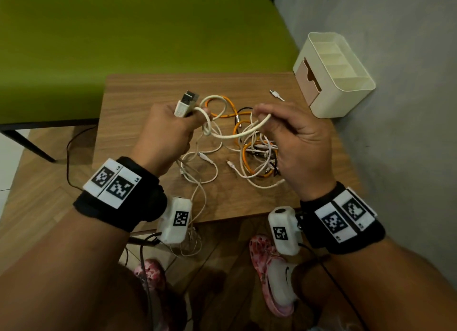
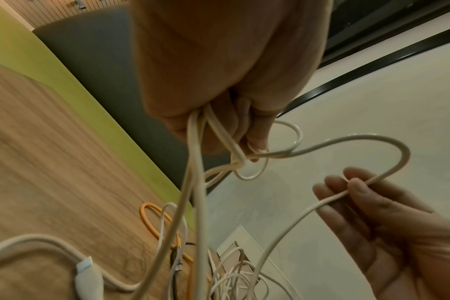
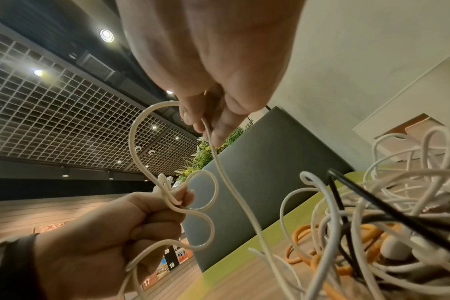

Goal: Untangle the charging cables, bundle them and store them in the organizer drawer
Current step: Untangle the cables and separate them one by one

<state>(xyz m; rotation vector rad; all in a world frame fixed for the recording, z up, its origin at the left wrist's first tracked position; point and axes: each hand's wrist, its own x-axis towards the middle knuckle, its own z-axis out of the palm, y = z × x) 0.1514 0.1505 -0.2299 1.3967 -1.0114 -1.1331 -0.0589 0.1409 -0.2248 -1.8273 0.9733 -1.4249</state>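
Observation:
My left hand point(image 1: 170, 125) grips a white cable point(image 1: 237, 134) near its USB plug point(image 1: 186, 103), with small loops of it caught at the fingers point(image 2: 254, 142). My right hand point(image 1: 294, 135) pinches the same white cable point(image 3: 219, 162) between thumb and fingertips point(image 2: 347, 182), a short span sagging between the hands. Under them on the wooden table point(image 1: 148, 93) lies a tangle of white, orange and black cables point(image 1: 257, 155). The cream organizer point(image 1: 346, 83) with its tan drawer point(image 1: 309, 78) stands at the table's far right corner.
A loose white connector end point(image 1: 277, 95) lies near the organizer. A green bench point(image 1: 123, 41) stands behind the table, a grey wall point(image 1: 395, 108) to the right. Some white cable hangs over the table's near edge point(image 1: 197, 217). Feet in pink shoes point(image 1: 269, 269) are below.

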